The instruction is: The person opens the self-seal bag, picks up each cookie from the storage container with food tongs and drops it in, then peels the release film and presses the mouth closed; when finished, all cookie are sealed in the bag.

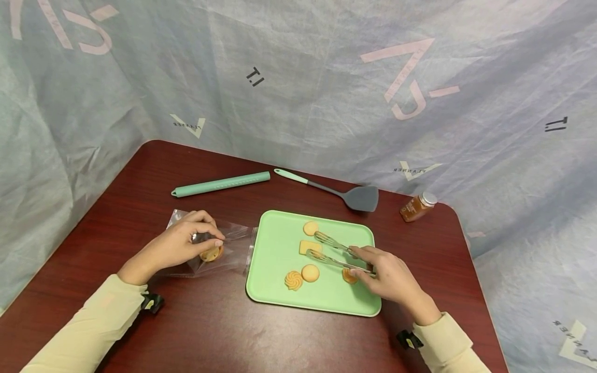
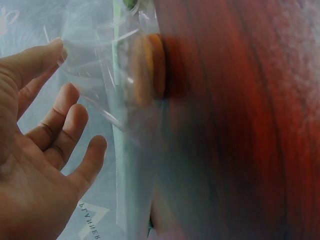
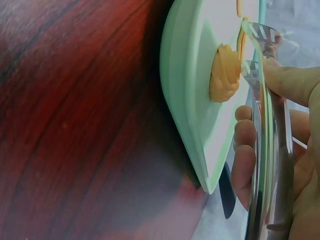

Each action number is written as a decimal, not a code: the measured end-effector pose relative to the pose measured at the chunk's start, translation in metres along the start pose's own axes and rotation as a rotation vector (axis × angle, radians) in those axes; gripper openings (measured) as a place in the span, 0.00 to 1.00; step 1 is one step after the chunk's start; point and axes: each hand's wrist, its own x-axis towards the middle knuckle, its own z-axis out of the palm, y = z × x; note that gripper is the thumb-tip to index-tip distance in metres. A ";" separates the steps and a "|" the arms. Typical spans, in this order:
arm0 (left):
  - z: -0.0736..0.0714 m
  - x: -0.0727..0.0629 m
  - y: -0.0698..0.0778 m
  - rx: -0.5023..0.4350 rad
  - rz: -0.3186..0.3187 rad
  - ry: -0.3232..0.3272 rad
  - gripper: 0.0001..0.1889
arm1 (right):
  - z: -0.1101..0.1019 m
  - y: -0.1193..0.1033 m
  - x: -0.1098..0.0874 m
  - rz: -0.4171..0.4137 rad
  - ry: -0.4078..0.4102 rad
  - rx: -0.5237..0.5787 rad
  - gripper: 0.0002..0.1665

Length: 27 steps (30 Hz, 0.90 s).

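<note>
My left hand pinches a clear plastic bag between thumb and forefinger, its other fingers loosely bent in the left wrist view. Cookies lie inside the bag. With my right hand I hold metal tongs over the green tray. Their spread ends are around or just above a rectangular cookie; whether they touch it, I cannot tell. Also on the tray are two round cookies, a swirled cookie and another cookie, partly hidden by the right hand.
Behind the bag lies a green stick-shaped case. A grey spatula with a pale green handle lies past the tray. At the back right is a small brown jar with a silver lid. Grey printed cloth hangs behind the table.
</note>
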 end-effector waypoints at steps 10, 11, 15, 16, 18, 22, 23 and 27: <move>-0.001 0.000 0.001 -0.001 -0.009 -0.004 0.07 | 0.000 -0.001 0.000 -0.008 -0.003 0.017 0.30; -0.001 0.000 0.001 0.000 -0.007 -0.003 0.07 | 0.000 -0.001 0.000 -0.008 -0.002 0.020 0.30; -0.001 0.001 0.001 0.001 -0.004 -0.001 0.07 | 0.000 -0.001 0.000 -0.008 0.003 0.022 0.30; -0.001 0.001 0.002 0.001 -0.006 -0.001 0.07 | 0.000 -0.001 0.000 -0.007 0.003 0.023 0.30; -0.001 0.001 0.002 0.000 -0.012 -0.004 0.08 | 0.000 -0.001 0.000 -0.006 0.001 0.025 0.29; -0.002 0.001 0.003 0.003 -0.024 -0.008 0.08 | 0.000 -0.001 0.001 -0.004 -0.009 0.033 0.29; -0.002 0.001 0.003 0.002 -0.024 -0.008 0.09 | 0.000 -0.001 0.001 -0.004 -0.012 0.036 0.28; -0.002 0.001 0.003 0.002 -0.012 -0.001 0.09 | 0.000 -0.002 0.001 -0.004 -0.022 0.046 0.28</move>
